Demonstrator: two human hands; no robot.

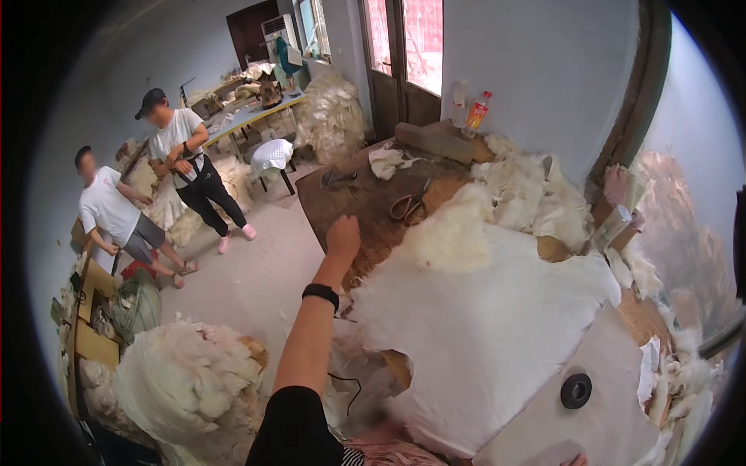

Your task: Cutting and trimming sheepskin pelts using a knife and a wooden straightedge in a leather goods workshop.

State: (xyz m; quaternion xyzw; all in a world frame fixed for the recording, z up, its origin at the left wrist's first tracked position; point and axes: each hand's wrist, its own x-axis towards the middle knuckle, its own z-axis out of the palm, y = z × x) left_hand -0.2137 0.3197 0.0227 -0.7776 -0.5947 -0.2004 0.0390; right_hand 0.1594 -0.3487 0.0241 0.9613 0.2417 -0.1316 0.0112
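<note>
My left hand point(342, 235), its forearm rising from the lower edge, hovers by the near edge of a worn brown worktable point(318, 203), fingers curled; what they hold, if anything, is hidden. Beyond it lie a dark tool point(336, 178) and black-handled scissors point(408, 206). Right of it, a white hide point(482, 334) with cream fleece point(447, 237) covers much of the table. Only a small part of my right hand point(575, 458) shows at the bottom edge, on a pale sheet point(536, 419) below a black roll point(576, 390); its grip is unclear.
Two people point(109, 202) point(179, 147) stand at the left. Fleece piles point(183, 388) point(330, 113) lie beside and behind the table. Bottles point(475, 114) stand at its back. A stool point(272, 159), another table point(249, 116) and double doors point(381, 101) are farther back.
</note>
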